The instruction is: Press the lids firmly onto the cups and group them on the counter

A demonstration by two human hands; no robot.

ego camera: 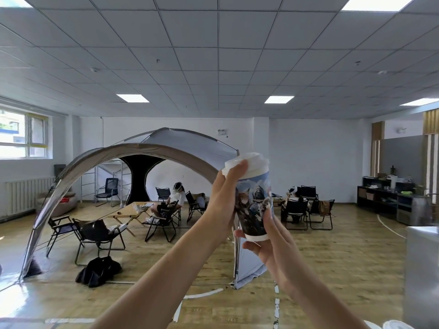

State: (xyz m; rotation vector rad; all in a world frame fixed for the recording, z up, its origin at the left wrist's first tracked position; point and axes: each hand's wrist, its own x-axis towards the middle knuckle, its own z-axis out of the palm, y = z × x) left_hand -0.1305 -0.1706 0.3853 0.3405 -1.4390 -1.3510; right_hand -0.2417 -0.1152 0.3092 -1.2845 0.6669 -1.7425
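Note:
A paper cup (pixel 255 205) printed with cartoon figures is held up in the air in front of me, tilted slightly. A white plastic lid (pixel 251 165) sits on its top. My right hand (pixel 268 248) grips the cup's lower part from below, fingers curled round the base. My left hand (pixel 225 195) lies along the cup's left side, with its thumb pressing on the lid's rim. The counter is out of view apart from white rounded shapes (pixel 394 325) at the bottom right edge, too cropped to identify.
A grey and tan dome tent (pixel 152 148) fills the middle of the room. Folding chairs (pixel 95 233) and a low wooden table (pixel 133 211) stand on the wood floor, with seated people further back. A grey box-like surface (pixel 420 269) stands at the right.

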